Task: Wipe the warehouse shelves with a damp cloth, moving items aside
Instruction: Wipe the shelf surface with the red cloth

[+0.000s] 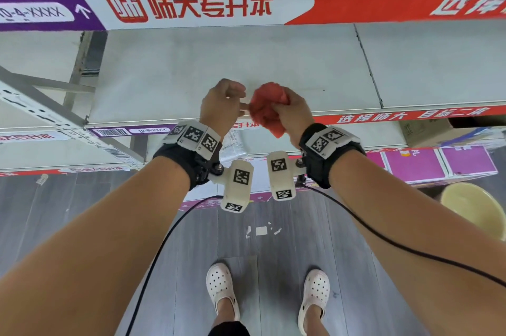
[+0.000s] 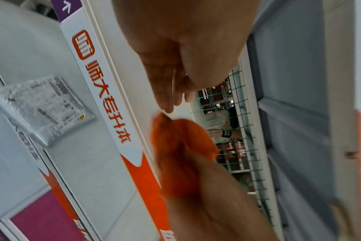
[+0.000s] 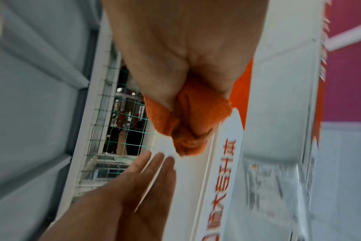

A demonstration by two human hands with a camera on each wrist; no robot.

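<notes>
The right hand (image 1: 291, 114) is holding the bunched cloth (image 1: 267, 108) over the shelf (image 1: 219, 61); the left hand (image 1: 223, 105), fingers seemingly straight at nine o'clock, should be spreading it flat.

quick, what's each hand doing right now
Left hand: open, fingers straight, holding nothing, fingertips close to the cloth.
Right hand: gripping the bunched red cloth.

A clear plastic bag (image 1: 232, 144) of printed papers lies on a lower shelf level. A cardboard box (image 1: 427, 127) sits at the right, purple boxes (image 1: 438, 163) below it. A cream stool (image 1: 476, 207) stands on the grey floor (image 1: 82, 198), paper scraps (image 1: 261, 230) near white clogs (image 1: 220, 289).
</notes>
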